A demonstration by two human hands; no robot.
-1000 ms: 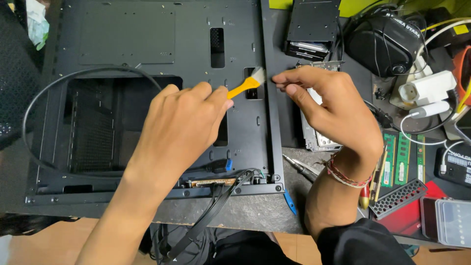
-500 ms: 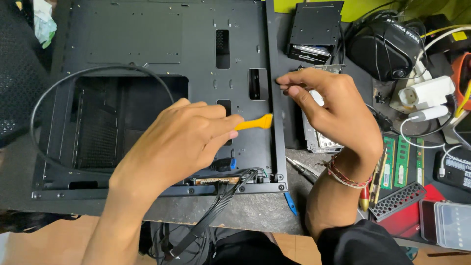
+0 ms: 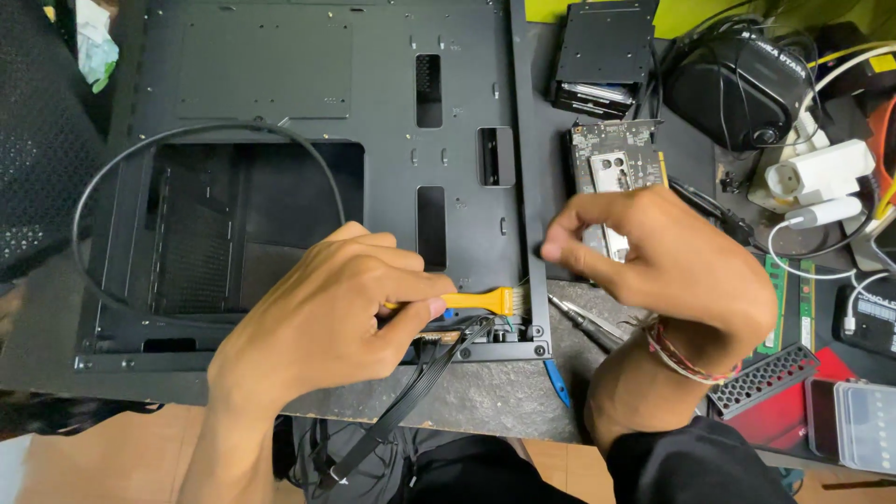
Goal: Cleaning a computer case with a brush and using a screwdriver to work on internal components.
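Note:
A black computer case [image 3: 280, 84] lies flat on the workbench, its inner tray with several slots facing up. My left hand [image 3: 327, 322] grips a small orange-handled brush [image 3: 481, 301], whose bristles touch the case's lower right corner. My right hand [image 3: 667, 261] hovers beside the case's right edge, its fingers pinched together near the frame; I cannot see anything between them. A black cable [image 3: 187, 140] loops over the big opening in the case.
A graphics card [image 3: 611, 154] lies right of the case, a black drive cage [image 3: 602, 56] behind it. Memory sticks [image 3: 779, 308], white plugs [image 3: 821, 173], cables, a black round device [image 3: 737, 89] and a clear box [image 3: 863, 425] crowd the right. A flat cable [image 3: 411, 397] hangs over the front edge.
My left hand has drawn the brush down from the upper slot to the case's lower right corner. My right hand has dropped lower along the right edge.

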